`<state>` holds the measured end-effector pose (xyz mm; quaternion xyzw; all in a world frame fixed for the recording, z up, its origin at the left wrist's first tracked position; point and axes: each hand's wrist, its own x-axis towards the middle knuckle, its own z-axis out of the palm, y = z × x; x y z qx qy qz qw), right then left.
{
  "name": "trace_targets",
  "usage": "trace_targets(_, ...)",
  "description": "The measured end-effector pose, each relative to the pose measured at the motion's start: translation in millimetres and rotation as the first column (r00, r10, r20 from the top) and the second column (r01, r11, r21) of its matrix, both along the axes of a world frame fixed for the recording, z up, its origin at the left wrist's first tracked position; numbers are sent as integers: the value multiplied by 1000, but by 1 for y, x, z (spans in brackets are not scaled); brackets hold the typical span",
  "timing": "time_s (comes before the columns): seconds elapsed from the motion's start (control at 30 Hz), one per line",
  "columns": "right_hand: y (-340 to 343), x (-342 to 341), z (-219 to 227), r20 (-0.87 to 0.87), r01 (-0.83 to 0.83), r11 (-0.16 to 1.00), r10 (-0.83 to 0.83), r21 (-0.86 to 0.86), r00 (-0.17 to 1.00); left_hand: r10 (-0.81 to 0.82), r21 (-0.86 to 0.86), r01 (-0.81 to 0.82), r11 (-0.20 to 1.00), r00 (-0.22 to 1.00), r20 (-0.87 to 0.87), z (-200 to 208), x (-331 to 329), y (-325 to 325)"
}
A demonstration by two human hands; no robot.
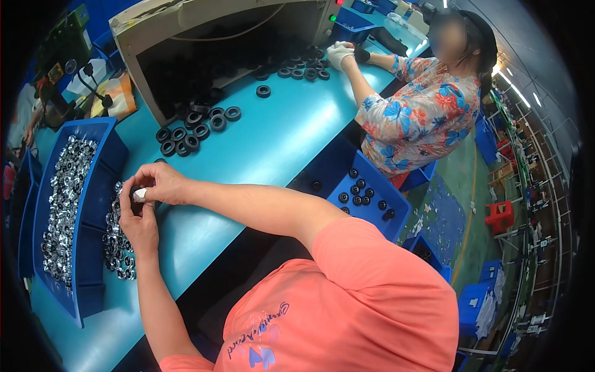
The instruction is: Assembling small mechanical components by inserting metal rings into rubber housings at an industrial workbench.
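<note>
My left hand [141, 228] and my right hand [162, 184] meet over the left part of the bench, both closed on one small black ring-shaped part [134, 194]. Fingers cover most of it, so its full form is hidden. A white wrap covers a fingertip of my right hand, pressed against the part. Just beside my hands lies a heap of shiny metal pieces [113, 242]. Further left, a long blue bin [93, 260] is filled with similar metal pieces. Beyond my hands, several black rubber-like rings [191, 142] lie loose on the bench.
The teal bench [279, 136] runs to the far right. A boxy machine [139, 93] with a dark opening stands behind the rings. Across the bench, a co-worker [421, 118] holds gloved hands near more rings. Blue bin [393, 214] with black round parts sits below the bench edge.
</note>
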<state>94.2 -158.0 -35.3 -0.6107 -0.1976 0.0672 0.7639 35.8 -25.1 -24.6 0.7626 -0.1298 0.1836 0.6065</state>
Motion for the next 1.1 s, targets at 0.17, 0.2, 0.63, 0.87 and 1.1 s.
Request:
trace_targets(0.17, -1, -6, 3, 66, 126, 980, -117, -154, 991, 89, 210, -86, 974, 996, -8, 5, -5, -3)
trace_targets(0.2, 0, -8, 3, 75, 143, 977, -133, -157, 988, 100, 244, -92, 965, 995, -22, 10, -9, -5)
trace_targets(0.63, -7, -5, 9, -114, -121, 992, 118, -21, 986, 2, -24, -4, 1000, 999, -55, 5, -3, 3)
trace_targets(0.87, -9, -5, 9, -109, -138, 990, 134, -26, 985, -33, -38, 31, 999, 997, -75, 3, -2, 3)
trace_targets(1.1, -9, -7, 12, -151, -217, 976, 220, 35, 964, 37, 23, -37, 999, 999, -22, 1, -4, 7)
